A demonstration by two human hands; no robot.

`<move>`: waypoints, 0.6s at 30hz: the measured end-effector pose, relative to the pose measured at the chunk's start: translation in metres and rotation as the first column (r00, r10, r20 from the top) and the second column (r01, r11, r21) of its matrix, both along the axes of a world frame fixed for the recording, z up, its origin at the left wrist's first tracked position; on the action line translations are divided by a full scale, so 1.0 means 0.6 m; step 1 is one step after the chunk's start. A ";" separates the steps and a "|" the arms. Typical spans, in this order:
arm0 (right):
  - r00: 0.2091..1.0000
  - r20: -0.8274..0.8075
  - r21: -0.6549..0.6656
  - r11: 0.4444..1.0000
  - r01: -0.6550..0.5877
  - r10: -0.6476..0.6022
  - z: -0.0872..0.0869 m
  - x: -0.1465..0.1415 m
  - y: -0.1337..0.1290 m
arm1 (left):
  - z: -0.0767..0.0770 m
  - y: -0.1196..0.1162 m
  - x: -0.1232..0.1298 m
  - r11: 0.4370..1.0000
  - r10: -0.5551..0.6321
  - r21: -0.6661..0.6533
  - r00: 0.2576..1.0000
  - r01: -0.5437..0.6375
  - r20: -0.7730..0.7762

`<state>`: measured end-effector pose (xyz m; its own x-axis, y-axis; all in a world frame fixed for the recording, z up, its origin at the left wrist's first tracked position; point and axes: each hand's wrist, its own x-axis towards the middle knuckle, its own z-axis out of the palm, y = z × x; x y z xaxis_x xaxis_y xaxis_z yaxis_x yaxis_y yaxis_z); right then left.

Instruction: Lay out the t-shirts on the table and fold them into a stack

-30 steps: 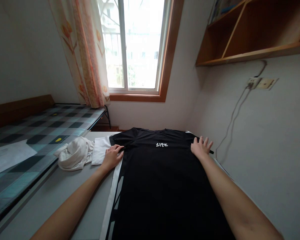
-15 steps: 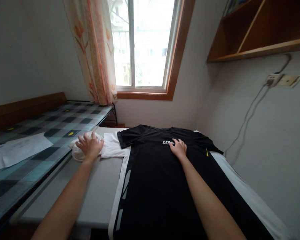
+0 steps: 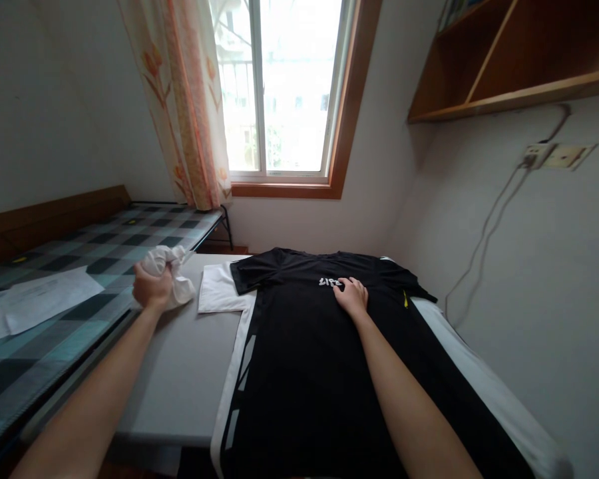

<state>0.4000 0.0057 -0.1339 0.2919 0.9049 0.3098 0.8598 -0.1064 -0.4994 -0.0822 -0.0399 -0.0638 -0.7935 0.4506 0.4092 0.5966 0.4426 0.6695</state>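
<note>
A black T-shirt (image 3: 309, 372) lies spread flat over a white garment (image 3: 221, 289), whose sleeve and edges show at the left and right. My left hand (image 3: 152, 286) is wrapped round a crumpled white cloth (image 3: 180, 286) at the far left of the grey table (image 3: 180, 386). Resting on the chest of the black T-shirt, beside its white printed digits, is my right hand (image 3: 352, 295), with its fingers spread and nothing in it.
Left of the table is a bed with a checked mattress (image 3: 180, 229) and white papers (image 3: 54, 299) on it. A curtain (image 3: 192, 100) hangs by the window. On the right wall are a wooden shelf (image 3: 519, 93), a socket (image 3: 559, 156) and cables.
My left hand has closed on the white cloth and moved left with it, bunching it up off the garment's sleeve. My right hand stays on the black T-shirt. The view has shifted slightly.
</note>
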 end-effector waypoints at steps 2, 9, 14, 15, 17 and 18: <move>0.996 -0.084 0.069 0.998 -0.006 0.012 0.005 -0.003 0.001 | 0.037 0.000 0.022 0.959 -0.070 0.264 0.987 0.106 -0.141; 0.789 -0.519 0.347 0.925 -0.157 0.329 0.029 -0.030 0.006 | 0.160 0.012 0.219 0.477 -0.632 0.401 0.622 0.782 -0.463; 0.368 -0.861 0.277 0.931 -0.239 0.351 0.028 -0.048 0.005 | 0.122 0.042 0.341 0.260 -0.953 0.093 0.271 0.961 -0.136; 0.339 -0.873 0.278 0.928 -0.247 0.351 0.025 -0.049 0.005 | 0.101 0.045 0.356 0.226 -0.969 0.047 0.229 0.973 -0.096; 0.364 -0.867 0.272 0.935 -0.229 0.341 0.020 -0.051 0.004 | 0.055 0.046 0.379 0.179 -0.982 -0.022 0.177 0.984 -0.070; 0.403 -0.853 0.267 0.940 -0.213 0.333 0.017 -0.052 0.003 | 0.032 0.043 0.386 0.140 -0.989 -0.058 0.137 0.988 -0.063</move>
